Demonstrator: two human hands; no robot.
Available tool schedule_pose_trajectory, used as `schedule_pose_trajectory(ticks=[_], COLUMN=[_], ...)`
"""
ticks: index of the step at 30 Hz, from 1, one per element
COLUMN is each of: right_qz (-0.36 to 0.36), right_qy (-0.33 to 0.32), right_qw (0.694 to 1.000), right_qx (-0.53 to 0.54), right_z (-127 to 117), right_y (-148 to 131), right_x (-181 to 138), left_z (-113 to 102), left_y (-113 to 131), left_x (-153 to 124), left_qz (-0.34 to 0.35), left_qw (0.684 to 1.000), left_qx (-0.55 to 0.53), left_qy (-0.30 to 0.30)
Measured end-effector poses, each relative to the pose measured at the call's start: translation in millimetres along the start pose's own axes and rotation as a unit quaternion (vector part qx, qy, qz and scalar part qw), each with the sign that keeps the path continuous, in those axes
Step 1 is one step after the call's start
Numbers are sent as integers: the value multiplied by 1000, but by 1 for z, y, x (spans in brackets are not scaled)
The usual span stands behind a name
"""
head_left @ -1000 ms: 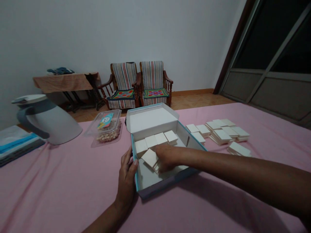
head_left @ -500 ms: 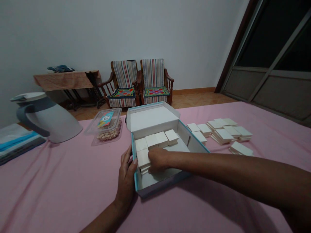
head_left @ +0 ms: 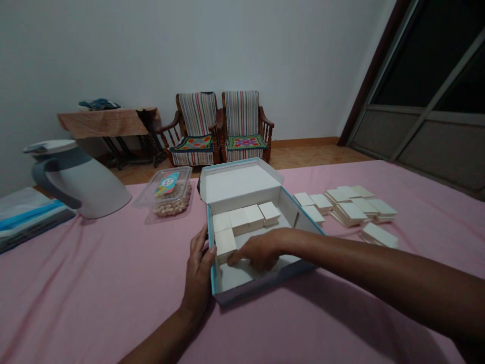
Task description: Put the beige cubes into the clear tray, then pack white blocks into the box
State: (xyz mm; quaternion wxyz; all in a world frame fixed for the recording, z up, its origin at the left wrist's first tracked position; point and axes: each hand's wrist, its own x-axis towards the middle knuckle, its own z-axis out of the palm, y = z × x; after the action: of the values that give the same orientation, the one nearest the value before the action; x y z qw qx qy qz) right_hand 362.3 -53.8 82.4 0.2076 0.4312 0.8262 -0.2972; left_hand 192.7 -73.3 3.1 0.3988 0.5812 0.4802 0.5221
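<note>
A shallow blue-edged cardboard box (head_left: 261, 282) with a white inside lies open on the pink cloth, its lid (head_left: 240, 183) folded back. Along its back and left sides stand several stacks of white square cards (head_left: 248, 217). My left hand (head_left: 197, 275) grips the box's left wall, thumb at the rim and fingers along the outside. Inside the box, my right hand (head_left: 261, 250) touches the front-left stack (head_left: 226, 242) with a stretched-out finger. Its other fingers are curled and partly hidden, and I see nothing held in them.
More white card stacks (head_left: 350, 210) lie right of the box. To its left are a clear plastic container (head_left: 172, 205) of nuts or beans, a white-grey jug (head_left: 94, 189) and a blue-white packet (head_left: 34, 215). Two wooden armchairs (head_left: 242, 121) stand beyond the cloth.
My right hand has drawn back to the right from the front-left stack, and its finger now points at the stack's lower edge. My left hand stays on the box wall.
</note>
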Motion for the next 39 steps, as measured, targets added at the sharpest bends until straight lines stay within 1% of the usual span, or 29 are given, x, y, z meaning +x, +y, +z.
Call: schedule_pose_trajectory(ticks=[2, 4, 5, 6, 7, 8, 9, 10, 11, 12, 13, 15, 18, 20, 21, 22, 25, 27, 29, 31, 33, 36, 39], right_qz=[-20, -46, -52, -54, -50, -44, -40, -36, -32, -26, -18, 9, 92, 169, 206, 238, 302, 315, 309, 297, 305, 366, 418], right_qy=[12, 9, 9, 18, 37, 69, 111, 159, 209, 256, 299, 375, 479, 521, 530, 527, 478, 448, 435, 432, 426, 411, 402], right_qw=[1000, 999, 998, 997, 996, 993, 988, 980, 969, 956, 941, 908, 848, 815, 805, 802, 817, 830, 840, 848, 849, 831, 811], right_qx=[-4, 18, 33, 50, 67, 82, 98, 113, 127, 142, 156, 185, 206, 188, 170, 151, 116, 109, 98, 80, 72, 78, 78], right_z=[1, -1, -3, -5, -8, -11, -13, -15, -16, -17, -16, -11, 6, 22, 30, 39, 64, 78, 87, 90, 89, 83, 76], right_y=[3, 7, 11, 14, 19, 24, 29, 35, 42, 50, 59, 78, 112, 135, 145, 154, 169, 171, 166, 159, 152, 145, 140], right_x=[-2, -9, -15, -22, -30, -40, -49, -59, -69, -79, -88, -105, -125, -133, -136, -137, -134, -128, -120, -111, -103, -90, -77], left_z=[0, -3, -6, -9, -12, -15, -17, -18, -17, -16, -13, -5, 5, 9, 10, 9, 5, 1, -2, -4, -4, -1, 1], left_y=[2, 7, 12, 17, 23, 29, 35, 40, 44, 47, 48, 47, 42, 39, 38, 38, 36, 34, 33, 32, 32, 32, 34], left_x=[0, 0, 0, -1, -2, -4, -6, -9, -12, -15, -18, -21, -19, -14, -11, -8, -1, 2, 4, 4, 3, 1, -1], left_qz=[-3, 17, 47, 97, 161, 232, 301, 362, 411, 444, 466, 490, 528, 559, 571, 579, 584, 582, 578, 575, 567, 567, 573], left_qw=[1000, 999, 997, 992, 982, 965, 941, 909, 875, 843, 816, 777, 740, 721, 717, 717, 726, 725, 728, 727, 728, 737, 739], left_qx=[8, 32, 50, 72, 98, 119, 139, 163, 195, 235, 275, 339, 378, 377, 367, 353, 321, 323, 329, 337, 344, 330, 315], left_qy=[1, 26, 37, 42, 22, -19, -71, -125, -163, -191, -204, -202, -172, -161, -159, -160, -169, -177, -165, -167, -173, -161, -160])
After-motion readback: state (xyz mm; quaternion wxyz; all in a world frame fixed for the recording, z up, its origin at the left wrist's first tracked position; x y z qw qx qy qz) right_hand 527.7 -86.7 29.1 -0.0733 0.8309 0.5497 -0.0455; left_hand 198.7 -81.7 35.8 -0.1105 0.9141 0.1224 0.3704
